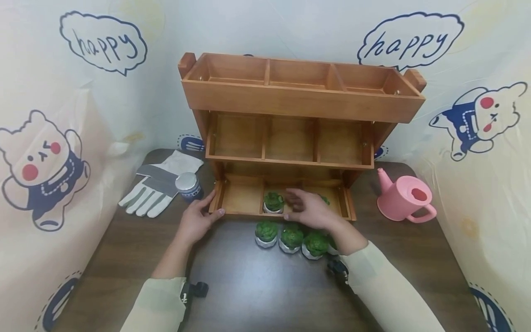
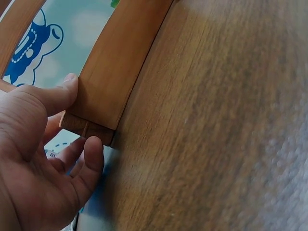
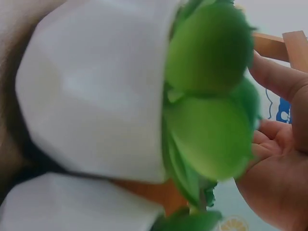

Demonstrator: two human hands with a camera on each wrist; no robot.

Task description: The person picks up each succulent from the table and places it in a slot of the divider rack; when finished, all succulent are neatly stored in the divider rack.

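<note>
A three-tier wooden shelf [image 1: 303,105] stands on the table, each tier split into compartments. My left hand [image 1: 198,221] holds the left end of its bottom tier; in the left wrist view the thumb lies on the front board [image 2: 118,62] and other fingers curl at its end. A potted succulent [image 1: 274,203] sits in the bottom tier's middle compartment. Just right of it is my right hand [image 1: 311,210], fingers loosely bent over the tier, with no object visible in them. Behind that hand, another plant [image 1: 325,199] shows partly in the right compartment.
Several succulents [image 1: 291,237] in white faceted pots [image 3: 91,91] stand before the shelf, partly beneath the right forearm. At left lie grey-white gloves [image 1: 159,184] beside a lidded blue-and-white jar [image 1: 189,186]. A pink watering can [image 1: 404,198] stands at right. Patterned curtains surround the table.
</note>
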